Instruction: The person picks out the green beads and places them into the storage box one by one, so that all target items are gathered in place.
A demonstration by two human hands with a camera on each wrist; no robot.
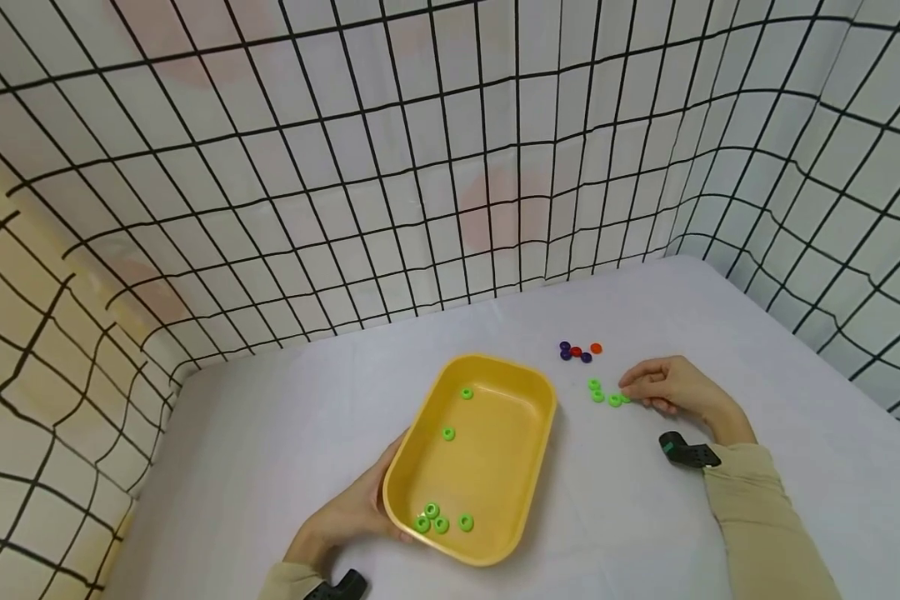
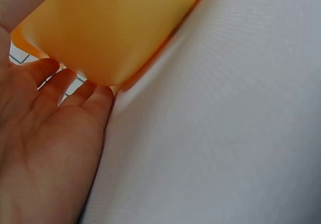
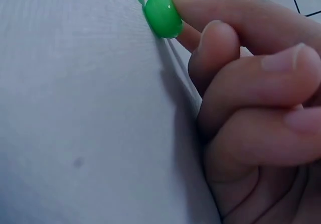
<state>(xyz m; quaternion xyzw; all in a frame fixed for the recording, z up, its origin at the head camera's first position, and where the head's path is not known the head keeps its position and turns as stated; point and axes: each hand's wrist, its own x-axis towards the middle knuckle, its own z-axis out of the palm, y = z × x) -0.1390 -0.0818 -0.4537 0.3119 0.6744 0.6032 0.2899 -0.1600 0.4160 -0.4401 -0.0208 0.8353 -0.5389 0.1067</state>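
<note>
My left hand (image 1: 360, 504) grips the near-left side of a yellow plastic tray (image 1: 394, 450), its fingers against the outer wall. In the left wrist view the curled fingers (image 2: 100, 101) meet the tray's lower corner (image 2: 118, 58). Several small green ring-shaped beads (image 1: 466, 522) lie inside the tray, most near its front end. To the right, my right hand (image 1: 678, 387) is low over the table at a short row of green beads (image 1: 615, 401). Its index fingertip and thumb pinch the end green bead (image 3: 163, 15); the other fingers are curled in.
Behind the row of green beads lie a few dark blue beads (image 1: 587, 357), a red bead (image 1: 576, 352) and an orange bead (image 1: 596, 347). A black wire grid (image 1: 517, 146) stands around the back and sides of the white table (image 1: 285, 425).
</note>
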